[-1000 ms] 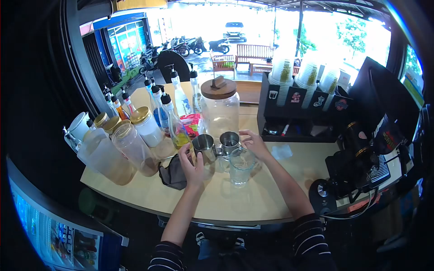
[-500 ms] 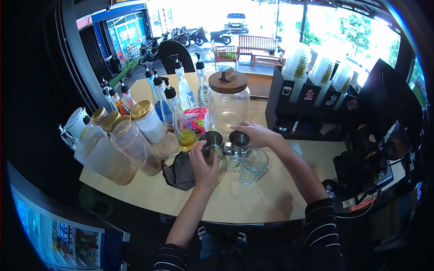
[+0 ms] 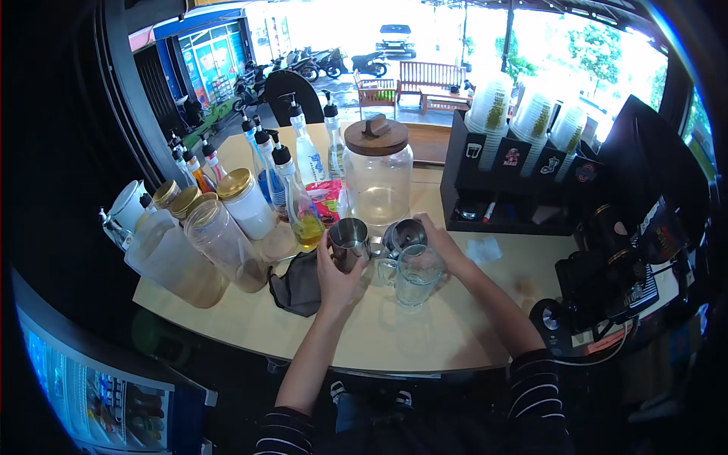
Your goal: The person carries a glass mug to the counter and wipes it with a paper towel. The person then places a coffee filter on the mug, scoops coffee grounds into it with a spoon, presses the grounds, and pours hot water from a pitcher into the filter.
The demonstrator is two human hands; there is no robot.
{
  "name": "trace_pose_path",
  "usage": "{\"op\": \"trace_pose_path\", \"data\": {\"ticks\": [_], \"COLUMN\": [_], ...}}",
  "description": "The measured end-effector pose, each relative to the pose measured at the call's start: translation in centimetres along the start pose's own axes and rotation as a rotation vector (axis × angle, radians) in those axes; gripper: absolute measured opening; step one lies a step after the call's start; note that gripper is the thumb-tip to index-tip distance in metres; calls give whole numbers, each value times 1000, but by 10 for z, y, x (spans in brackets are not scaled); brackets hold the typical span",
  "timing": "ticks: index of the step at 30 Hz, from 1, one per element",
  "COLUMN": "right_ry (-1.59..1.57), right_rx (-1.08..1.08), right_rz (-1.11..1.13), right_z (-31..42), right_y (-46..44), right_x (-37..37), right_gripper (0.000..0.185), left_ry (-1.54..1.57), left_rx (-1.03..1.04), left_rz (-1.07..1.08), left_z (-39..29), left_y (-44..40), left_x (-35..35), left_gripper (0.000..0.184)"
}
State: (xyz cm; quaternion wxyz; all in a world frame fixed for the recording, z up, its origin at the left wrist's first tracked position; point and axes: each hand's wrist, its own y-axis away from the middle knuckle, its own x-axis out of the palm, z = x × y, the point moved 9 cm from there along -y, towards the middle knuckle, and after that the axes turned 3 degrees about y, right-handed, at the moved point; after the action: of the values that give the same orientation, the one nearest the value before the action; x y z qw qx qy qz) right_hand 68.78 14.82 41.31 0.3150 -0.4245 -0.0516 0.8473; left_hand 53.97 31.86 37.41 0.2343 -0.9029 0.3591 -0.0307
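Note:
My left hand (image 3: 338, 274) is wrapped round the near left side of a steel pitcher (image 3: 349, 246). My right hand (image 3: 442, 246) has its fingers round the far right side of a second steel pitcher (image 3: 402, 233), which tilts slightly; the fingertips are partly hidden. A clear glass mug (image 3: 418, 279) stands just in front of the second pitcher, near my right wrist. Left of my left hand lies a dark cloth (image 3: 296, 285). Behind the pitchers stands a large glass jar (image 3: 377, 186) with a wooden lid.
Pump bottles (image 3: 302, 205) and lidded jars (image 3: 246, 208) crowd the left of the wooden counter (image 3: 379, 345). A black rack (image 3: 516, 189) holds stacked plastic cups at the back right. A crumpled tissue (image 3: 483, 249) lies before it, with black equipment (image 3: 591, 280) farther right.
My left hand has closed round the left pitcher. My right hand has come down from above the right pitcher to its right side, and that pitcher now tilts.

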Motion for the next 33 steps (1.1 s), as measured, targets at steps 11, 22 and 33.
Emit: {"op": "trace_pose_path", "data": {"ticks": [11,22,33], "right_ry": [62,-10,97], "right_rx": [48,-39,84], "right_rz": [-419,-384,-265], "right_z": [2,111,116], "right_y": [6,34,52], "right_x": [-71,-106,-65], "right_gripper": [72,74,72], "left_ry": [-195,-36,-76], "left_rx": [117,107,108], "left_rz": [-24,40,35], "left_z": [-21,-15,-25], "left_y": [5,8,7], "left_x": [4,16,11], "left_gripper": [83,69,60]}}
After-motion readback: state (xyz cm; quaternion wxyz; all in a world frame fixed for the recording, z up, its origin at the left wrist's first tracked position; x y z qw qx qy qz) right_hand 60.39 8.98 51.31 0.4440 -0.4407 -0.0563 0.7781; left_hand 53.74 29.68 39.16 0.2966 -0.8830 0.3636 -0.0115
